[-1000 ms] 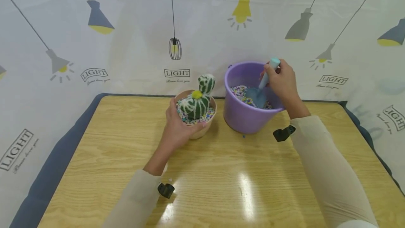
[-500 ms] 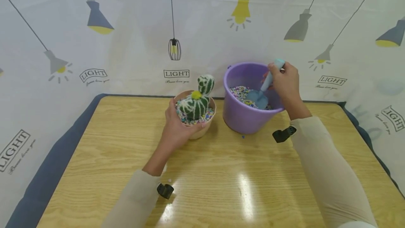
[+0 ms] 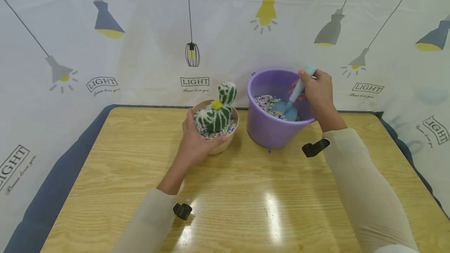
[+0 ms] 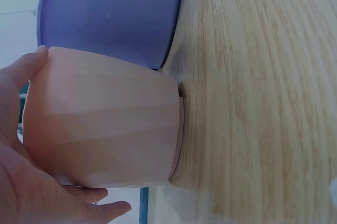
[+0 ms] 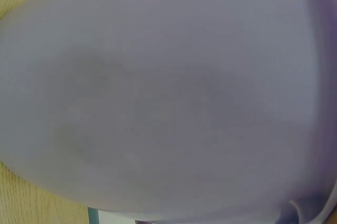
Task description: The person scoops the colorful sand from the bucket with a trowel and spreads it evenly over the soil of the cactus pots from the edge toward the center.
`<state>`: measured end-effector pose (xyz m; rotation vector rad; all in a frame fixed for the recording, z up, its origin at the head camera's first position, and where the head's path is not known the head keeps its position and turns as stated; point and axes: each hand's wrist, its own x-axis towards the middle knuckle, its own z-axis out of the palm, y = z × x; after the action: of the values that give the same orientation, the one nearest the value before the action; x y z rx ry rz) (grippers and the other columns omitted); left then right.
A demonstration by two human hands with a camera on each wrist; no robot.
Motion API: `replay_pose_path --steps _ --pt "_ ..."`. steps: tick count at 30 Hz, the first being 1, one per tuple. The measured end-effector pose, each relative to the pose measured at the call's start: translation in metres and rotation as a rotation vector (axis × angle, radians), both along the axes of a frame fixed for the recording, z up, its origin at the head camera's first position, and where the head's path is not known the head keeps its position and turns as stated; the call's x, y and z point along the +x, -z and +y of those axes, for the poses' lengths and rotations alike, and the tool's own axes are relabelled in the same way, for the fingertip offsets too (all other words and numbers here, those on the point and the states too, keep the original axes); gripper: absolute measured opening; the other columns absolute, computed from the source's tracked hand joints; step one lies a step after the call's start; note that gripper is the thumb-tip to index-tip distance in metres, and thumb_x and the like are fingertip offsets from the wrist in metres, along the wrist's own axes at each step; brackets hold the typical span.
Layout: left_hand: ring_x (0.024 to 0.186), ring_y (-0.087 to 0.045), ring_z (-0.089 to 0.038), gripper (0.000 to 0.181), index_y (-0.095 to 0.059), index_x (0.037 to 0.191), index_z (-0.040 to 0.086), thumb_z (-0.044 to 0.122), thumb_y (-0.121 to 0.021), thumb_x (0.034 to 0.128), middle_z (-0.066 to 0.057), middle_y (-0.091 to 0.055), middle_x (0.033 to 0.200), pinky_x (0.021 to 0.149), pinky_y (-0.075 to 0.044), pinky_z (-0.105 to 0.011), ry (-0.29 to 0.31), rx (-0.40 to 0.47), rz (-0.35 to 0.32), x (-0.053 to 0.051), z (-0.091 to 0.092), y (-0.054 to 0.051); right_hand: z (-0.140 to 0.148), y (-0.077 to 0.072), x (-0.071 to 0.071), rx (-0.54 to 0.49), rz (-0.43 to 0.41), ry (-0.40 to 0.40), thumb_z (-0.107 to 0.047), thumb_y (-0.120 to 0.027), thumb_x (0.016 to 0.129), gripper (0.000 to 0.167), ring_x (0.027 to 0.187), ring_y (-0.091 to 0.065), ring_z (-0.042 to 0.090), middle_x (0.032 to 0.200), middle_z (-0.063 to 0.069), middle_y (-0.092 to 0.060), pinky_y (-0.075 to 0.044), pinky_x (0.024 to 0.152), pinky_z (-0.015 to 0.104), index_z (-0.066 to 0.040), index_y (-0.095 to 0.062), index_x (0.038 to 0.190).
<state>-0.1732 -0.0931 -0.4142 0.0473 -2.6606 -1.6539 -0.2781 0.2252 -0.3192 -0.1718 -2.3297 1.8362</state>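
Woodgrain table (image 3: pixel 228 190), faceted pot (image 4: pixel 105 113), rounded scoop (image 3: pixel 294 95)

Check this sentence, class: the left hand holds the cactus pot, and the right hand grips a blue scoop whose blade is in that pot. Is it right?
One slip: the head view shows the blade in the purple bucket, not in the cactus pot. The left hand holds that pot and the right hand grips the blue scoop.

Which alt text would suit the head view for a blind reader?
The left hand holds a beige pot with a cactus; the right hand grips a blue scoop among colourful pieces inside a purple bucket, on a wooden table before a printed backdrop.
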Motion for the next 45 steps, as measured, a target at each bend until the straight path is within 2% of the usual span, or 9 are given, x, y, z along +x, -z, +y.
replay_pose_path --steps 6,13,30,37,45 --pt "0.135 -0.034 -0.038 0.127 0.002 0.155 0.029 0.054 -0.085 0.0652 -0.016 -0.014 0.156 0.108 -0.034 -0.057 -0.001 0.002 0.024 -0.002 -0.001 0.002 0.001 -0.002 0.002 -0.12 -0.022 -0.009 -0.031 -0.061 0.096 0.035 0.058 -0.07 0.015 0.068 0.001 -0.068 -0.052 0.043 0.024 0.002 -0.055 0.109" --pt "0.135 -0.035 -0.038 0.13 0.004 0.155 0.029 0.055 -0.085 0.0645 -0.016 -0.013 0.156 0.109 -0.033 -0.056 -0.006 0.009 0.004 -0.002 0.0 0.002 0.002 -0.002 0.002 -0.215 -0.004 -0.028 -0.026 -0.059 0.098 0.025 0.059 -0.07 0.017 0.069 0.004 -0.068 -0.052 0.042 0.023 -0.002 -0.055 0.102" --pt "0.136 -0.033 -0.041 0.13 0.008 0.155 0.028 0.054 -0.084 0.0668 -0.017 -0.009 0.158 0.11 -0.032 -0.057 0.016 0.015 0.003 -0.001 -0.001 0.002 0.006 0.0 0.002 -0.254 -0.035 -0.069 -0.026 -0.057 0.099 0.026 0.06 -0.071 0.019 0.069 0.005 -0.07 -0.053 0.043 0.026 0.0 -0.053 0.105" --pt "0.136 -0.033 -0.037 0.127 0.002 0.155 0.028 0.05 -0.086 0.0663 -0.017 -0.014 0.155 0.11 -0.031 -0.057 0.045 0.026 0.016 -0.007 -0.004 0.003 0.006 0.002 0.002 -0.285 -0.041 -0.076 -0.026 -0.058 0.098 0.028 0.062 -0.072 0.02 0.07 0.005 -0.07 -0.054 0.045 0.026 0.0 -0.052 0.106" --pt "0.138 -0.029 -0.037 0.131 0.005 0.156 0.024 0.046 -0.088 0.066 -0.019 -0.013 0.156 0.113 -0.028 -0.055 0.069 0.033 0.004 -0.011 -0.008 0.001 0.006 0.001 0.002 -0.308 -0.04 -0.077 -0.027 -0.059 0.098 0.03 0.062 -0.072 0.02 0.071 0.006 -0.071 -0.054 0.046 0.026 0.001 -0.052 0.105"
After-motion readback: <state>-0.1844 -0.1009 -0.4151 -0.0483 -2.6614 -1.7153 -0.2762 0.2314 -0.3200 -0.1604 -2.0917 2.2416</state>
